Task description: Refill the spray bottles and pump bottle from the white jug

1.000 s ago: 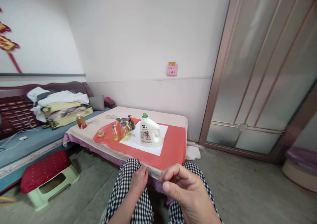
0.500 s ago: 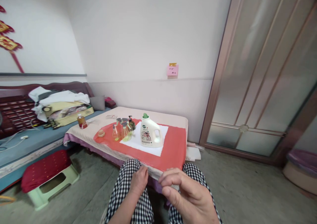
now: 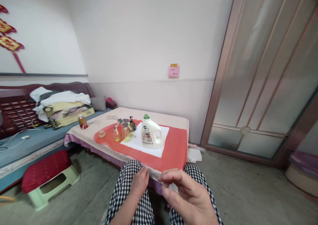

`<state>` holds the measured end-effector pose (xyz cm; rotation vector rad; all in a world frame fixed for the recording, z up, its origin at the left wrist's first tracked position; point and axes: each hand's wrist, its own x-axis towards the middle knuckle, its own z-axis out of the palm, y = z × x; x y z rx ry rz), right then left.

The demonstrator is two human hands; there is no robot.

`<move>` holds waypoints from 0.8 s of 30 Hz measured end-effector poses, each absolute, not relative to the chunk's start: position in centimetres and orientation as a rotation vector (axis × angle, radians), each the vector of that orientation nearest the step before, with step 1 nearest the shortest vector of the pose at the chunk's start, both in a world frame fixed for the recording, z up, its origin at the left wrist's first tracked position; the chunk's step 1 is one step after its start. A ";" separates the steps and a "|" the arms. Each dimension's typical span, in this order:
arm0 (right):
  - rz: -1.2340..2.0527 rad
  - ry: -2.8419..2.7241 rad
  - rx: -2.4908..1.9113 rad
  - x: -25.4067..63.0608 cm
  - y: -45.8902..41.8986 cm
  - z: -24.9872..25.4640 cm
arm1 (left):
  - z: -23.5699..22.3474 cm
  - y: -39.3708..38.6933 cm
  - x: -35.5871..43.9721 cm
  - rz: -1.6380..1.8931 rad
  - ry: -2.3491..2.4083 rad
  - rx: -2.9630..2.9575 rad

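My left hand (image 3: 140,180) rests on my left knee, its fingers curled in and holding nothing that I can see. In front of my right knee, my right hand (image 3: 187,193) is raised, fingers bent and thumb apart, with nothing between them. Beyond both hands, a white detergent jug (image 3: 150,134) with a handle and green cap stands upright on a white sheet (image 3: 159,152). Left of it is a cluster of clear spray bottles (image 3: 126,132) and a dark pump bottle (image 3: 132,124). Neither hand touches any of these.
A red cloth (image 3: 176,148) covers part of the low bed or table (image 3: 124,114). On it sits a roll of tape (image 3: 101,134); an amber bottle (image 3: 82,121) stands farther left. A red-topped stool (image 3: 49,168) is at left, and a frosted sliding door (image 3: 248,85) at right.
The view has shifted very slightly. My right hand's fingers and thumb stand a little farther apart. The left hand and the bottles stay where they were.
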<state>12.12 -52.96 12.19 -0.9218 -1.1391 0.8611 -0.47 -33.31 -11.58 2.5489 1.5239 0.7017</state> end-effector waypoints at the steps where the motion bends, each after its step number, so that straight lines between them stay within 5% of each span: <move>1: 0.860 -1.151 -0.907 12.1 -52.9 12.1 | -11.6 -33.3 -0.5 0.703 1.525 2.547; 24: 0.884 -1.326 -0.880 12.3 -53.6 13.5 | -11.2 -33.3 -0.6 0.746 1.537 2.517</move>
